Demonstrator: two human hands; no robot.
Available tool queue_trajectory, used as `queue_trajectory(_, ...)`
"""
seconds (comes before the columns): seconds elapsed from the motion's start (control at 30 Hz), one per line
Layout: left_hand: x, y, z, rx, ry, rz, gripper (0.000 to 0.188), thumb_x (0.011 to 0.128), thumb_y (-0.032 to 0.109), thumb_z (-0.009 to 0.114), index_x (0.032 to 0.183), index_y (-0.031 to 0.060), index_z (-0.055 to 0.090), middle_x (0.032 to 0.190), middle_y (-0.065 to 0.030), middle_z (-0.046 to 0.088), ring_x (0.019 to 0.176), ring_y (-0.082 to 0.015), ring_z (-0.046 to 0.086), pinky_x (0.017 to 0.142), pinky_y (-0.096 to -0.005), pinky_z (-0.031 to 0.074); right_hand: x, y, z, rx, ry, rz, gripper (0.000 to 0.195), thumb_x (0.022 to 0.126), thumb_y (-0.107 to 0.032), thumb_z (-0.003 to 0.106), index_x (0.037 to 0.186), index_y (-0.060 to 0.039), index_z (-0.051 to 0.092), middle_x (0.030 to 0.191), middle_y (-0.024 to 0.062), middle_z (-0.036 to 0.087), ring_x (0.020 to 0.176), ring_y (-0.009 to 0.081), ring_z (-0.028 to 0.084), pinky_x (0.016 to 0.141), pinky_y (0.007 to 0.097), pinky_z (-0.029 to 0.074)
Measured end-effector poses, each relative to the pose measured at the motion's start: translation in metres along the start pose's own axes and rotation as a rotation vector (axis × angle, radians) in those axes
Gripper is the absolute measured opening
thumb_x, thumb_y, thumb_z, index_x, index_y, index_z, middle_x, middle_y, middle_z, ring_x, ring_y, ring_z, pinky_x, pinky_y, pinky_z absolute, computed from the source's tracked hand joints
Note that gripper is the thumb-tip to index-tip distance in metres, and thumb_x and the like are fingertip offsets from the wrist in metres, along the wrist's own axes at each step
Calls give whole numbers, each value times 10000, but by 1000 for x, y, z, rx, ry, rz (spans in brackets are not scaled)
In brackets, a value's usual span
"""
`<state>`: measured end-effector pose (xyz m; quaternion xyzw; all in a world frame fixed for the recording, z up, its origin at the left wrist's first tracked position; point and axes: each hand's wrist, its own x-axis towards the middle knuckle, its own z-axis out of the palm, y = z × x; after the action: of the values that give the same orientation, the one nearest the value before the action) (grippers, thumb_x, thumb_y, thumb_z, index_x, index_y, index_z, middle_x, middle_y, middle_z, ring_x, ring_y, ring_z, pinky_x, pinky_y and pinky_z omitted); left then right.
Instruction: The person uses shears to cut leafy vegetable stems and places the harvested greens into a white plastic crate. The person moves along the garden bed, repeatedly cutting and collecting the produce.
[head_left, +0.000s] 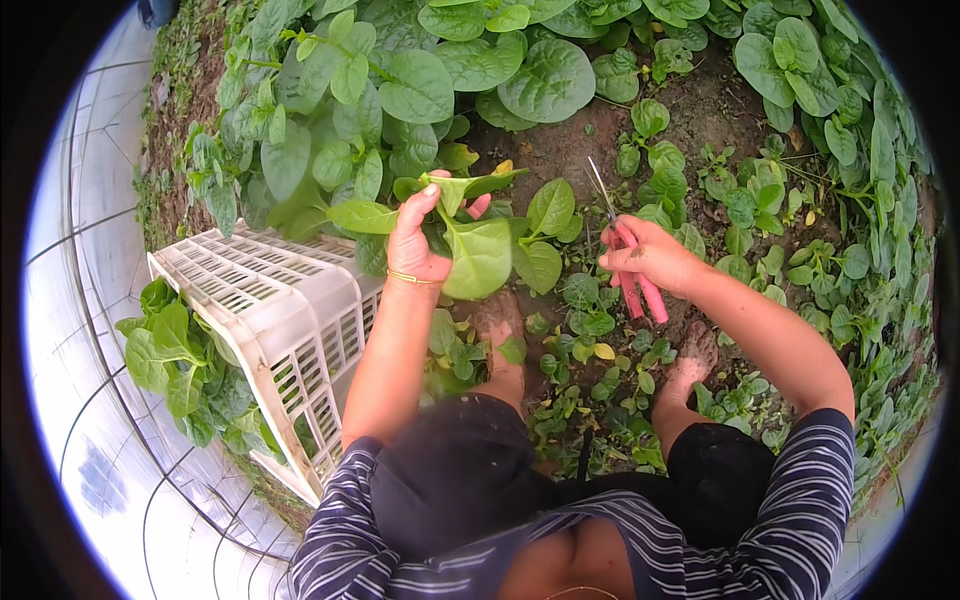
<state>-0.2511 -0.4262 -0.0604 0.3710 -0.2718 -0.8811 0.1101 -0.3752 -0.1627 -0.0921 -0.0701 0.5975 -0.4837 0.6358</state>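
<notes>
My left hand (420, 232) grips a cut sprig of broad green leaves (478, 255), which looks like Malabar spinach, with its stem end at the thumb. To its right, my right hand (649, 251) holds a pair of scissors (637, 289) with pink-red handles, the narrow metal blades pointing up and away from me. The blades look close together. Leafy plants (551, 210) grow just between the two hands. A white slatted plastic crate (259, 281) lies tipped at my left, its opening facing left, with picked leafy greens (176, 352) inside and at its mouth.
Dense leafy plants (420, 82) stand ahead and along the right side. Low seedlings (592, 315) grow in bare soil (570, 146) around my bare feet (686, 364). Clear plastic sheeting (97, 225) with dark curved lines runs along the left edge. A blue object (156, 11) is partly visible at top left.
</notes>
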Motion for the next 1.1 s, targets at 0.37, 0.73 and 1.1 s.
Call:
queue_trajectory(0.37,-35,5,-49,-71,-1,-56,163,773,147,633,917,96,574,1035,-113,622,1039,-288,584,959,-473,445,44,9,38,319,-162,51,407,812,-78,630,1152,21,430,955,120,541,795,261,651,685,381,542)
queue_trajectory(0.73,-25,-37,-42,2146,-305,361,274,654,-8,612,870,123,718,1473,-155,304,1363,-373,261,975,-367,436,53,5,38,225,-188,50,397,813,-113,628,1134,25,440,959,122,542,767,249,660,659,364,548)
queue_trajectory(1.1,-53,44,-48,1022,36,325,775,649,-30,663,1360,19,359,1076,-50,565,967,-143,539,838,-288,468,52,-2,18,58,-240,27,449,821,-211,652,1157,44,500,965,126,595,730,227,655,672,339,546)
